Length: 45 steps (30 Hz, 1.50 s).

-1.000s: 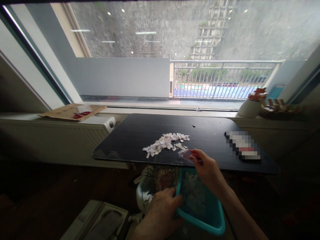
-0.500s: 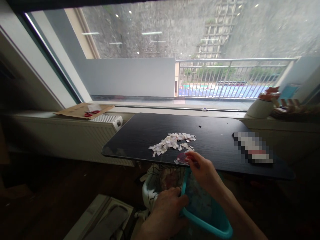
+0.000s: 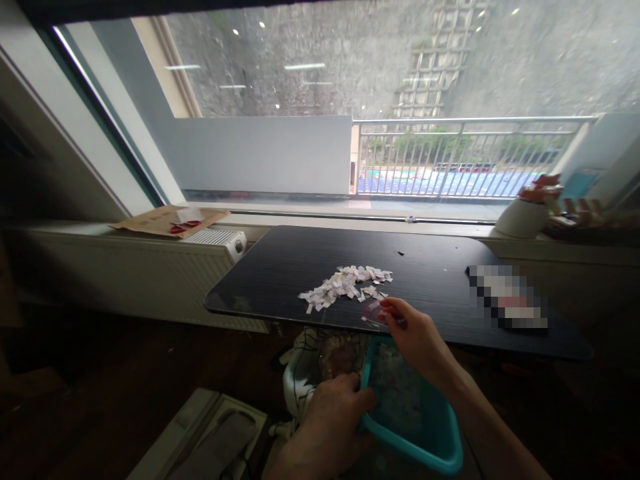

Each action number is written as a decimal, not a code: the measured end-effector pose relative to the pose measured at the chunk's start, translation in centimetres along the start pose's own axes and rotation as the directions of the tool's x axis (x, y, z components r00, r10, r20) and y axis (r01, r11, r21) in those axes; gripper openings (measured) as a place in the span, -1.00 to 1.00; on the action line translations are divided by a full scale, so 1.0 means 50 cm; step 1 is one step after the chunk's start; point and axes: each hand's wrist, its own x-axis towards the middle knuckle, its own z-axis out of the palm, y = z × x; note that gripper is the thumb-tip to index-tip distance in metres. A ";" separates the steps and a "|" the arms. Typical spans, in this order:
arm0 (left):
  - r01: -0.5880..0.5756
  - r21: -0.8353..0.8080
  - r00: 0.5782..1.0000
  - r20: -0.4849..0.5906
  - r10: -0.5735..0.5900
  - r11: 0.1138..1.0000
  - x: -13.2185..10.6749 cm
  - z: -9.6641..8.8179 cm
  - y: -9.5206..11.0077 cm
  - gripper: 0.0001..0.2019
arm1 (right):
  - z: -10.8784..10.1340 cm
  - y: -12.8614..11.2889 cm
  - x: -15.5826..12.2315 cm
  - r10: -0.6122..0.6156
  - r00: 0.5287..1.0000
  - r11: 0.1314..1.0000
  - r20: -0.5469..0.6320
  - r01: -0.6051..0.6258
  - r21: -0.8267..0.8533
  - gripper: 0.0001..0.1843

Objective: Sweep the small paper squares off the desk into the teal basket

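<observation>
My left hand [image 3: 330, 417] grips the near-left rim of a teal plastic basin [image 3: 430, 447], held just below the front edge of the black table [image 3: 280, 267]. The basin holds pale scraps. My right hand [image 3: 417, 340] rests at the table's front edge, fingers pinched on a small reddish translucent card [image 3: 374, 311] lying flat on the tabletop. A pile of small white paper scraps [image 3: 345, 285] lies just beyond that card, toward the table's middle.
A blurred-out flat object [image 3: 505, 297] lies on the table's right side. A white pot [image 3: 520, 215] stands on the sill at right. Cardboard with red scissors [image 3: 170, 220] sits on the radiator at left. A white wire basket [image 3: 305, 373] is under the table.
The view shifted slightly. My right hand with the card slid a little along the table's front edge and back, near the scraps. The left hand keeps its grip on the basin.
</observation>
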 end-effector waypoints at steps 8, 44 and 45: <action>0.017 -0.070 0.997 -0.080 -0.022 0.997 -0.022 0.001 -0.021 -0.85 | -0.083 0.020 -0.004 0.065 0.997 0.984 -0.036 -0.070 -0.162 -0.73; 0.043 0.006 0.999 0.008 -0.043 0.999 -0.014 0.008 -0.017 -0.84 | -0.054 -0.013 0.038 -0.085 0.991 0.988 0.106 0.097 -0.120 -0.72; 0.040 0.004 0.999 0.003 -0.040 0.999 -0.014 0.008 -0.017 -0.83 | -0.060 -0.013 0.036 -0.081 0.990 0.985 0.115 0.097 -0.146 -0.72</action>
